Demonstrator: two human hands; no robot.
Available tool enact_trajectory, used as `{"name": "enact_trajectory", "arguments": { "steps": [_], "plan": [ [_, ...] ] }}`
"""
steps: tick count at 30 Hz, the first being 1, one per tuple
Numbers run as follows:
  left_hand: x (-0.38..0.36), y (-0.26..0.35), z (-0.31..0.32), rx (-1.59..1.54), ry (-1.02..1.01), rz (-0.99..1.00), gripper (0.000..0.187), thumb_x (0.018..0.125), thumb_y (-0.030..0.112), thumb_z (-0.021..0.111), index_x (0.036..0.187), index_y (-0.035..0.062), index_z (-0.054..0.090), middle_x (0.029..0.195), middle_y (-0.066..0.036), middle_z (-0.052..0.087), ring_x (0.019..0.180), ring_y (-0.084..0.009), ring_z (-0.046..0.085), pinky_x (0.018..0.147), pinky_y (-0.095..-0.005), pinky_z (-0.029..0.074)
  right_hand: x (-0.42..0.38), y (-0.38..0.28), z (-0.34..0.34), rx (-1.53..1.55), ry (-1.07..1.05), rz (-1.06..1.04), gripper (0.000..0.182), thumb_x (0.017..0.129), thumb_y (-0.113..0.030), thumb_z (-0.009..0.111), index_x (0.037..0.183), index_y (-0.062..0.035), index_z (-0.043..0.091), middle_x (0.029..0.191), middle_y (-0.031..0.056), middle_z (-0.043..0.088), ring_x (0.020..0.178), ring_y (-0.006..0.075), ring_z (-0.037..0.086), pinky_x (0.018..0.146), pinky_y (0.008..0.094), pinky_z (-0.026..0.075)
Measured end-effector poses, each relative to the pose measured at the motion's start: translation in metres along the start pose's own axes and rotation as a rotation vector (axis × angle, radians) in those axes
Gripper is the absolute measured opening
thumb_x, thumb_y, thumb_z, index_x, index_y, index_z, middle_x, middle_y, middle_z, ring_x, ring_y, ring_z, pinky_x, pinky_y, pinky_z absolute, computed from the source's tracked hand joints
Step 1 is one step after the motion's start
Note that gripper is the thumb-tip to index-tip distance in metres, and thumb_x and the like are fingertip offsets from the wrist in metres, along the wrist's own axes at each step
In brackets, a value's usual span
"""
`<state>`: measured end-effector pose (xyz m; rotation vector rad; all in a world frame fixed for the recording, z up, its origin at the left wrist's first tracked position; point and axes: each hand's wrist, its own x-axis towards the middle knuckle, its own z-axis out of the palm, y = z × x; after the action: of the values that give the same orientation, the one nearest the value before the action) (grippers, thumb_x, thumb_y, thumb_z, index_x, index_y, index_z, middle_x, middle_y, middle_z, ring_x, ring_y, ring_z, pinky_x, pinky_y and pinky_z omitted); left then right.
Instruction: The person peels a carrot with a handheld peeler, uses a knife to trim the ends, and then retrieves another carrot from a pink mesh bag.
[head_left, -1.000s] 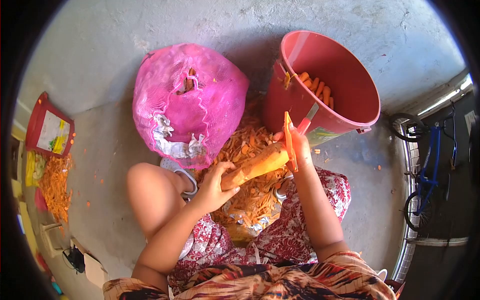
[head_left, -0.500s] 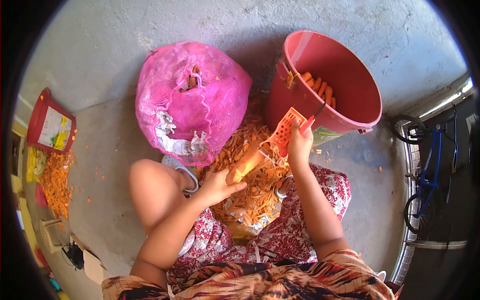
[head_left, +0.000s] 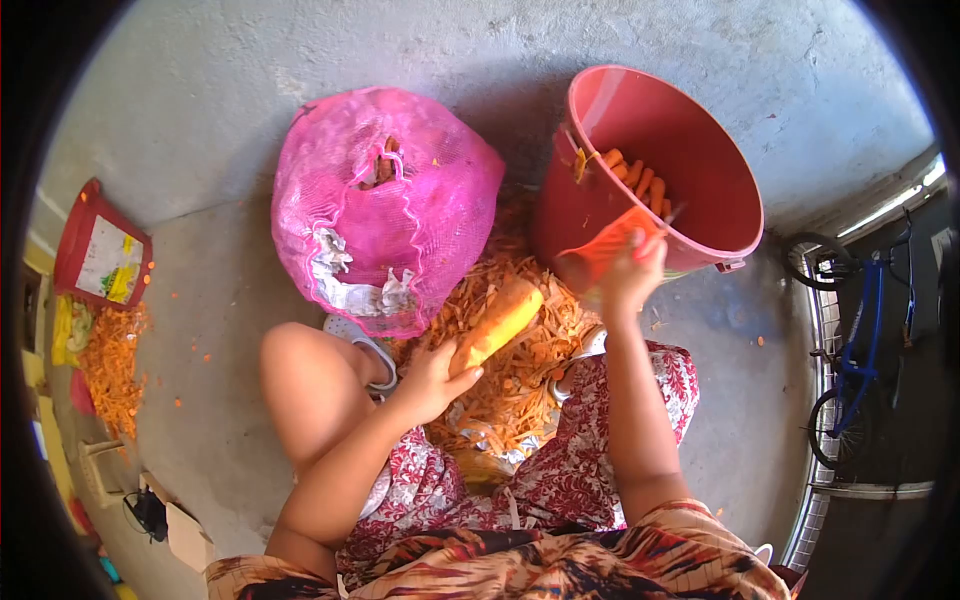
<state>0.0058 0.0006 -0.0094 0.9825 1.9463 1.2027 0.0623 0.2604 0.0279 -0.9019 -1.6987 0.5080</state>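
Observation:
My left hand (head_left: 432,382) grips the lower end of a thick, partly peeled carrot (head_left: 500,322), which slants up to the right. Its far end is still darker orange along one edge. In my right hand (head_left: 634,272) is an orange peeler (head_left: 605,243), blurred by motion and held in front of the red bucket's side. Carrot and peeler are apart. Below them a heap of carrot peelings (head_left: 515,395) covers the floor between my feet.
A pink mesh sack (head_left: 390,210) stands by the wall, left of the red bucket (head_left: 655,160) with peeled carrots (head_left: 640,180) in it. At far left lie a tipped red bucket (head_left: 100,245) and more peelings (head_left: 112,360). A blue bicycle (head_left: 862,330) is at far right.
My right hand has moved the peeler up and right, off the carrot's far end. My left hand keeps its hold, with the carrot nearly in place.

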Motion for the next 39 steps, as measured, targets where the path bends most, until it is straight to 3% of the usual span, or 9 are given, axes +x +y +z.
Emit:
{"name": "enact_trajectory", "arguments": {
  "steps": [2, 5, 12, 14, 18, 27, 29, 33, 39],
  "plan": [
    [0.001, -0.03, 0.005, 0.171, 0.071, 0.171, 0.04, 0.076, 0.025, 0.06, 0.101, -0.0034, 0.047, 0.077, -0.011, 0.057, 0.067, -0.019, 0.057, 0.059, -0.0319, 0.045, 0.01, 0.004, -0.001, 0.08, -0.019, 0.106, 0.015, 0.084, -0.01, 0.049, 0.074, -0.0027, 0.041, 0.049, 0.0081, 0.047, 0.042, 0.0162, 0.047, 0.038, 0.0293, 0.037],
    [0.003, 0.014, -0.008, -0.129, -0.127, -0.265, 0.041, 0.076, 0.018, 0.061, 0.106, -0.0026, 0.042, 0.071, -0.011, 0.055, 0.052, -0.0132, 0.054, 0.045, -0.0269, 0.043, -0.024, -0.006, -0.004, 0.197, -0.2, 0.027, 0.017, 0.085, -0.011, 0.049, 0.072, -0.0042, 0.04, 0.049, 0.002, 0.042, 0.042, 0.0069, 0.04, 0.037, 0.0237, 0.033],
    [0.004, 0.011, 0.004, -0.486, -0.175, -0.261, 0.03, 0.078, 0.01, 0.057, 0.099, 0.0032, 0.036, 0.059, -0.002, 0.043, 0.039, -0.0079, 0.04, 0.035, -0.0224, 0.037, -0.08, -0.062, -0.013, 0.185, -0.444, -0.173, 0.016, 0.077, -0.005, 0.056, 0.077, -0.001, 0.04, 0.057, 0.0123, 0.052, 0.047, 0.0206, 0.054, 0.042, 0.0287, 0.04],
    [0.004, 0.015, 0.0, -0.32, -0.177, -0.278, 0.038, 0.077, 0.015, 0.059, 0.104, -0.0005, 0.038, 0.067, -0.008, 0.05, 0.048, -0.0129, 0.048, 0.044, -0.0263, 0.041, -0.054, -0.037, -0.001, 0.2, -0.231, -0.329, 0.014, 0.078, -0.002, 0.054, 0.076, -0.002, 0.04, 0.055, 0.0107, 0.052, 0.044, 0.0201, 0.052, 0.041, 0.028, 0.04],
    [-0.001, 0.008, -0.002, -0.063, -0.065, -0.13, 0.045, 0.073, 0.021, 0.062, 0.104, -0.0035, 0.04, 0.082, -0.017, 0.055, 0.071, -0.0244, 0.056, 0.063, -0.0327, 0.043, 0.01, 0.01, -0.004, 0.024, 0.063, 0.059, 0.017, 0.085, -0.013, 0.049, 0.075, -0.0027, 0.041, 0.055, 0.0077, 0.05, 0.042, 0.0186, 0.047, 0.038, 0.0312, 0.037],
    [0.001, 0.007, 0.007, 0.039, 0.059, 0.015, 0.044, 0.071, 0.024, 0.063, 0.099, -0.0037, 0.042, 0.09, -0.022, 0.055, 0.084, -0.0332, 0.055, 0.071, -0.0367, 0.042, -0.066, -0.05, -0.005, 0.271, -0.325, -0.197, 0.017, 0.084, -0.01, 0.048, 0.069, -0.0055, 0.041, 0.053, 0.0021, 0.04, 0.045, 0.0091, 0.037, 0.041, 0.0238, 0.034],
    [0.003, 0.002, 0.002, 0.055, 0.031, -0.039, 0.043, 0.071, 0.025, 0.063, 0.097, -0.0034, 0.043, 0.087, -0.021, 0.054, 0.082, -0.0302, 0.055, 0.071, -0.0354, 0.042, -0.042, -0.025, 0.004, 0.122, -0.188, -0.094, 0.011, 0.081, -0.007, 0.053, 0.077, -0.0022, 0.044, 0.056, 0.0082, 0.05, 0.048, 0.016, 0.05, 0.043, 0.0309, 0.042],
    [0.0, 0.003, 0.0, -0.118, -0.088, -0.158, 0.043, 0.072, 0.028, 0.063, 0.094, -0.0029, 0.044, 0.08, -0.016, 0.054, 0.08, -0.0242, 0.052, 0.071, -0.0345, 0.04, 0.012, 0.02, 0.0, -0.013, 0.15, 0.074, 0.02, 0.085, -0.015, 0.048, 0.073, -0.0006, 0.042, 0.056, 0.0087, 0.046, 0.045, 0.0199, 0.045, 0.041, 0.0311, 0.037],
    [0.0, 0.009, 0.002, -0.671, -0.216, -0.323, 0.033, 0.077, 0.016, 0.06, 0.102, 0.0026, 0.043, 0.06, 0.001, 0.044, 0.044, -0.0056, 0.038, 0.039, -0.0201, 0.03, -0.043, -0.04, -0.016, 0.311, -0.261, -0.101, 0.011, 0.085, -0.009, 0.043, 0.076, -0.0039, 0.045, 0.058, 0.0009, 0.046, 0.048, 0.0109, 0.043, 0.044, 0.0232, 0.035]
  ]
}}
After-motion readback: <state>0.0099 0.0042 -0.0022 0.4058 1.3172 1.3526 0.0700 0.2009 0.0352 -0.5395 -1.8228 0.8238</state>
